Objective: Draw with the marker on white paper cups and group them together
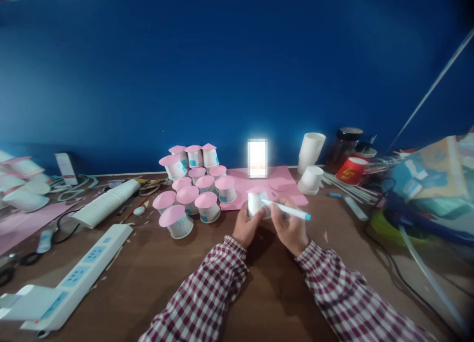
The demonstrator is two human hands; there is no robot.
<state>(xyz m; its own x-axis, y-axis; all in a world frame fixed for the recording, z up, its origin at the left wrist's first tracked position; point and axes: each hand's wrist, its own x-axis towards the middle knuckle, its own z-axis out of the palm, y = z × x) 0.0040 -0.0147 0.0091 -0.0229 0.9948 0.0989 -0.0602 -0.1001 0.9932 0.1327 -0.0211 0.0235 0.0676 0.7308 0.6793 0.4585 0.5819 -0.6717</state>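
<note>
My left hand (pixel 247 224) is closed around a small white paper cup (pixel 255 204) with a pink paper top, held just above the table in front of the pink sheet. My right hand (pixel 291 226) grips a white marker pen (pixel 289 209) with a light-blue end; its tip points at the side of the cup. Blue marks show on the cup's wall. To the left stand several similar paper cups with pink paper cone tops (pixel 188 196), some of them stacked above others and bearing blue drawings.
Pink paper (pixel 237 181) lies behind my hands, near a glowing, pixelated panel (pixel 257 157). White cups (pixel 311 180), a red cup (pixel 351 171) and a dark-lidded jar (pixel 342 147) stand right. A power strip (pixel 83 273), a long cup stack (pixel 107 204) and scissors (pixel 22 260) lie left.
</note>
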